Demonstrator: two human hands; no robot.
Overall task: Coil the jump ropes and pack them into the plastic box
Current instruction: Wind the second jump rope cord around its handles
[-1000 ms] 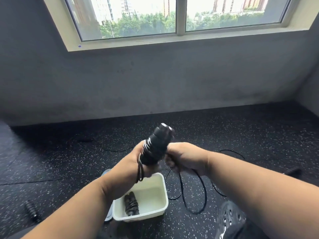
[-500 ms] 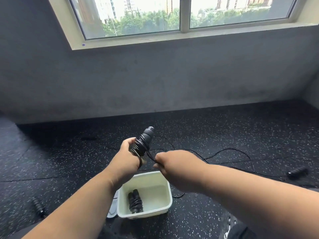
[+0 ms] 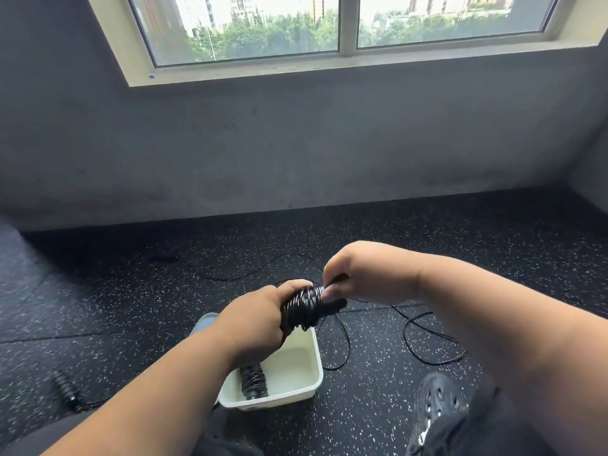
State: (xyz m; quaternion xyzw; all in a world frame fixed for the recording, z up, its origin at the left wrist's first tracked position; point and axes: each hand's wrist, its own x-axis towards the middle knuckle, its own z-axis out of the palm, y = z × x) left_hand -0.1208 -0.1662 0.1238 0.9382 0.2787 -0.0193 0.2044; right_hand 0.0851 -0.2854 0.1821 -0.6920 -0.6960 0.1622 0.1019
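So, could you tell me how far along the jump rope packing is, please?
Done: one coiled black jump rope lies in the white plastic box. In hand: left hand grips black handles; right hand winds cord. Left: loose black cord on the floor, another handle at left.

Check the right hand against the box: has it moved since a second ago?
Yes. The right hand, pinching the cord at the handles, has gone up and away from the white plastic box; earlier it sat just above the box's far rim.

The thin coiled jump rope [image 3: 304, 307] was black, the rectangular plastic box [image 3: 289, 373] cream-white, the rubber floor [image 3: 427, 258] black with white speckles.
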